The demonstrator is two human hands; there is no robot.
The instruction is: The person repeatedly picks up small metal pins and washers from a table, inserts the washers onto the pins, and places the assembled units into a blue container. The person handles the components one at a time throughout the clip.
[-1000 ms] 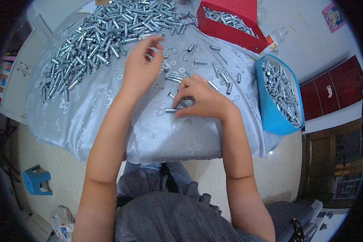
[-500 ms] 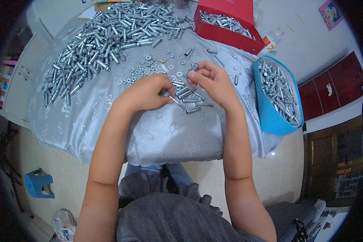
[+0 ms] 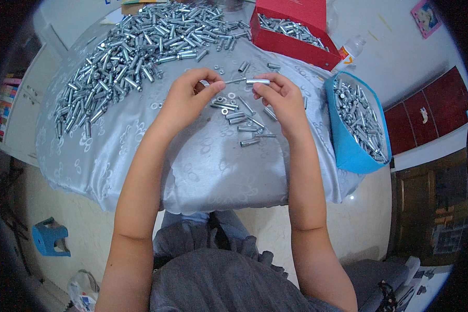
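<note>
Above the table, my left hand pinches a thin metal bolt between thumb and fingertips, its shank pointing right. My right hand grips a shiny metal sleeve, held level in line with the bolt. The bolt's tip is at the sleeve's left end; whether it has entered, I cannot tell. Below the hands lie several loose sleeves, loose bolts and washers on the silver-grey tablecloth. My left hand hides most of the small nuts and washers behind it.
A big heap of sleeve anchors covers the table's far left. At the far right stands an open red box of metal parts, with a plastic bottle beside it. A filled blue fabric bin sits at the right edge. A blue stool stands on the floor.
My left hand has lifted the bolt up and away from the loose parts. The sleeve in my right hand has turned level, and the two pieces have come together end to end.
</note>
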